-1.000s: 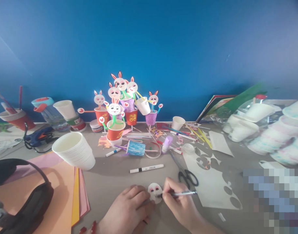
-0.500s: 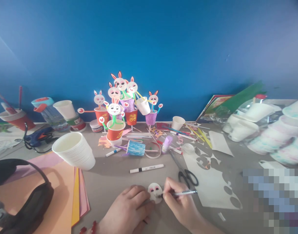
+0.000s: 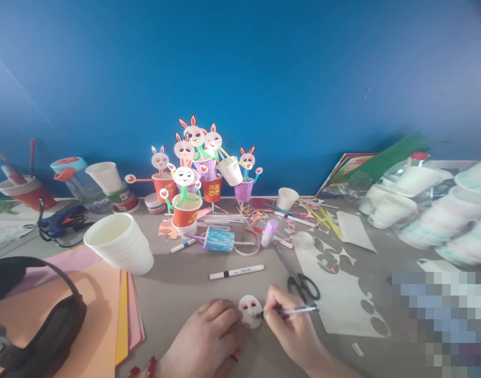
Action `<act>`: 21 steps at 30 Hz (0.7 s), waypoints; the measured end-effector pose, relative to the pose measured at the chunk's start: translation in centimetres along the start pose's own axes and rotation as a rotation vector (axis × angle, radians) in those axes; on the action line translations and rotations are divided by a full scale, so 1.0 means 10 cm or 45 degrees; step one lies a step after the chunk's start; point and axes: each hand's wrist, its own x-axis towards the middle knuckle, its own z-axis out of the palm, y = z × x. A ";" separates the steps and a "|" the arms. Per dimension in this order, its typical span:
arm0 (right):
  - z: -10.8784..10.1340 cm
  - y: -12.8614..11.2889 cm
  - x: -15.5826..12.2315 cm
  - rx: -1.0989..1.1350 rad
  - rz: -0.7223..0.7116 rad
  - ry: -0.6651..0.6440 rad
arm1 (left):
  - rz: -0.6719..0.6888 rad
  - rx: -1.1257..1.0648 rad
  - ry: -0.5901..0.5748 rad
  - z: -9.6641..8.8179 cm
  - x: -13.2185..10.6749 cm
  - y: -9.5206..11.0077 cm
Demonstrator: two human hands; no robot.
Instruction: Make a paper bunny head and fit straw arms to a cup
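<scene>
A round white paper face (image 3: 249, 310), with dark eyes and pink marks above them, lies flat on the table. My left hand (image 3: 211, 333) presses on its left edge with bent fingers, holding it against the tabletop. A small dark tip pokes out under that hand; I cannot make out what it is. My right hand (image 3: 289, 328) is closed around a slim pen (image 3: 298, 310), whose dark tip meets the lower right part of the face. Just above lies a white marker (image 3: 237, 272). Black-handled scissors (image 3: 303, 286) rest beyond my right hand.
Rabbit figures in red cups (image 3: 187, 214) and purple cups (image 3: 244, 190) stand by the blue wall. Stacked white cups (image 3: 120, 244), coloured paper (image 3: 83, 310) and a black headset (image 3: 63, 315) are at left. A cut-out white sheet (image 3: 334, 304) and blue-spotted cups (image 3: 433, 220) are at right.
Almost nothing differs. The pen and my right hand have shifted very slightly; my left hand stays on the paper face.
</scene>
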 end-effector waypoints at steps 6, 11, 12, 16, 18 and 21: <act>0.00 0.00 -0.01 -0.007 -0.021 0.009 | -0.001 0.004 0.015 0.00 0.02 -0.02; 0.00 0.02 -0.02 -0.013 -0.038 0.019 | 0.010 -0.018 0.058 0.03 -0.01 0.00; 0.00 0.03 -0.02 -0.010 -0.040 0.018 | 0.009 -0.020 0.064 0.03 -0.01 0.00; 0.00 0.04 -0.02 -0.008 -0.052 0.026 | 0.001 -0.019 0.064 0.04 0.00 0.00; 0.01 0.04 -0.01 -0.005 -0.050 0.031 | -0.003 -0.022 0.055 0.03 0.00 0.00; 0.01 0.04 -0.01 -0.004 -0.037 0.029 | 0.008 -0.027 0.038 0.03 0.00 -0.01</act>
